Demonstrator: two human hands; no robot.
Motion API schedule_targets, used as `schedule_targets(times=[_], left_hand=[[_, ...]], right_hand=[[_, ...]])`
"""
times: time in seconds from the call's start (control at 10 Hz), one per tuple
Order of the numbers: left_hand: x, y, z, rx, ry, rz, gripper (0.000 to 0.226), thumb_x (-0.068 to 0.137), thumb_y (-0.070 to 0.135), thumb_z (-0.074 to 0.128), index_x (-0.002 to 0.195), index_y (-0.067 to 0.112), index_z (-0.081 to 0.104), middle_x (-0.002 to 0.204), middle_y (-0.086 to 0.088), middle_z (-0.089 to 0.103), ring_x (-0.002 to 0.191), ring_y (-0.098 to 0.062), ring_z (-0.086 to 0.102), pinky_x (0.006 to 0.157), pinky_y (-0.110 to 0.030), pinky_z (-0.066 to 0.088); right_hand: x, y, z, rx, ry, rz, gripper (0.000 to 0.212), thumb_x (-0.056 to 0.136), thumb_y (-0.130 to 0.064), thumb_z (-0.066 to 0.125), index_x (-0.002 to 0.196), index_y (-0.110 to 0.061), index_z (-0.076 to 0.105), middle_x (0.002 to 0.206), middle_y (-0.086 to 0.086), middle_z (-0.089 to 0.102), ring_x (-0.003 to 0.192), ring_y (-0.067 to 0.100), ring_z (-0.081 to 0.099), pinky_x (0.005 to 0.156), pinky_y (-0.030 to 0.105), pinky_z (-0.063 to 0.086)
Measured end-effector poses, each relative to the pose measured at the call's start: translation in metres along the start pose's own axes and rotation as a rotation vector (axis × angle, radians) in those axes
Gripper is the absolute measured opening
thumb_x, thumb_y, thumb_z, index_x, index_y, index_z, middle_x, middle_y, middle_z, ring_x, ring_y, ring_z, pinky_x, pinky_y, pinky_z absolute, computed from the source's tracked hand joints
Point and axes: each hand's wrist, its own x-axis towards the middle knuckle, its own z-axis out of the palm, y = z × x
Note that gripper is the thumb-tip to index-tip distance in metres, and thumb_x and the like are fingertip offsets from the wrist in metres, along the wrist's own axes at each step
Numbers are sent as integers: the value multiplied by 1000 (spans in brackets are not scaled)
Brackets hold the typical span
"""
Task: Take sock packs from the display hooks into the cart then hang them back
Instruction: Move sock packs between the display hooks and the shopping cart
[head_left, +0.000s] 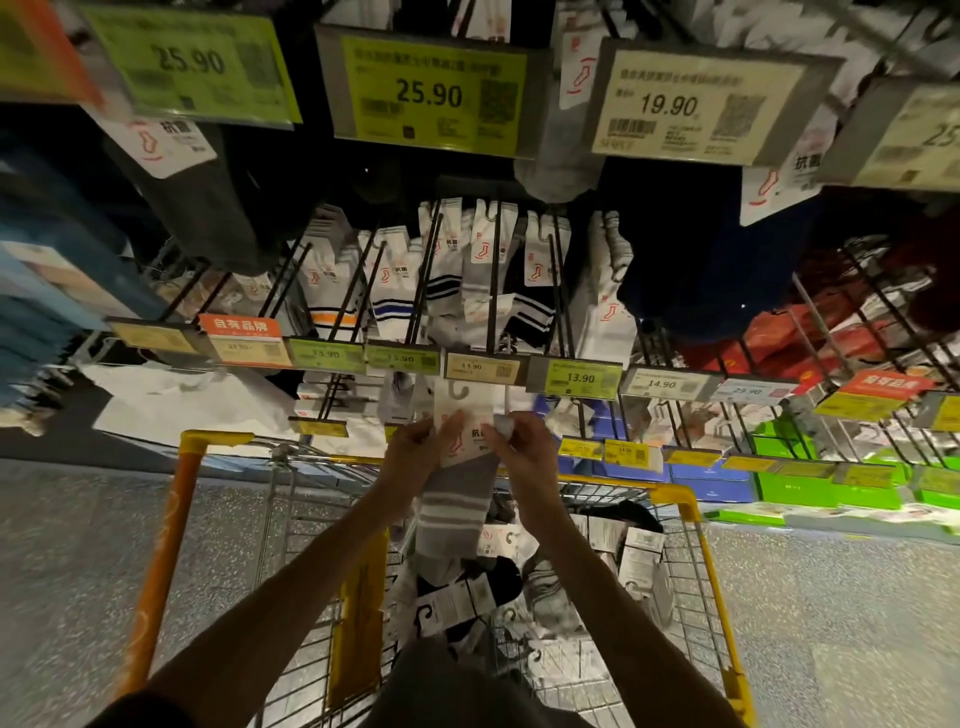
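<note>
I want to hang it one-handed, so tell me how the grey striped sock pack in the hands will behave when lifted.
Probably floppy: the grey striped sock pack droops below its card header, pinched by the left hand and right hand. Likely light: that pinch alone carries it. The thin-looking header may bend near its hook cutout.

Cart (675, 500) near me, loose packs (457, 597) in it. Over its far rim my left hand (410, 453) and right hand (525, 448) hold a pack (457, 491); hooks (493, 270) stand farther.
</note>
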Motion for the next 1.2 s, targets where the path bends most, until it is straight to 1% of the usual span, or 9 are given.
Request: schedule_targets(times=[0.1,0.3,0.5,0.6,0.8,0.9,1.0,1.1,1.2], left_hand=[[-1,2,-5,-29,-12,-2,30,83,38,73,96,11,76,91,-9,77,84,-24,74,71,-36,61],[0,12,-3,-68,-31,27,22,87,27,72,95,7,76,92,-8,77,82,-24,75,67,-34,62],[14,25,5,-62,15,38,13,88,26,72,85,13,75,78,3,77,70,-12,74,56,-24,57],[24,25,9,-55,62,27,9,87,26,73,81,19,75,72,9,75,67,-8,72,54,-23,57],[41,19,11,-7,161,59,3,84,24,76,82,25,74,87,5,74,88,-22,72,81,-44,60],[44,16,5,-9,217,64,5,84,28,76,80,30,74,91,0,76,90,-25,73,82,-47,59],[47,8,-7,67,337,91,8,78,36,80,80,34,72,92,2,76,87,-19,72,82,-40,60],[44,3,-17,179,445,124,12,77,38,81,80,32,72,91,4,71,76,-9,65,71,-27,55],[44,-8,-27,232,442,74,29,76,35,82,96,14,76,95,-3,71,80,-19,67,71,-31,57]], right_hand=[[2,-9,0,74,48,15,22,84,5,68,95,13,51,87,14,64,76,11,64,64,24,54],[9,-20,2,150,139,-45,16,84,4,68,89,6,53,88,16,64,82,20,69,66,30,57],[18,-31,10,153,233,28,20,84,1,70,77,-6,53,73,1,66,69,11,68,60,27,54],[27,-34,12,71,274,7,12,83,2,70,79,-9,66,69,-8,70,67,8,67,58,25,53],[43,-32,17,45,304,14,32,79,13,66,75,-19,64,61,-17,68,58,-4,63,55,17,50],[53,-29,24,43,336,-11,36,81,15,60,70,-20,60,63,-14,66,61,1,61,58,23,51],[68,-20,26,71,367,129,35,88,11,54,73,-20,52,70,-7,56,64,6,53,59,22,49],[78,-13,25,-13,272,410,31,98,-5,45,72,-22,40,77,0,44,71,13,46,68,22,45],[72,-24,10,-330,2,585,23,98,-27,44,75,-28,40,81,-6,45,76,12,48,83,33,40]])
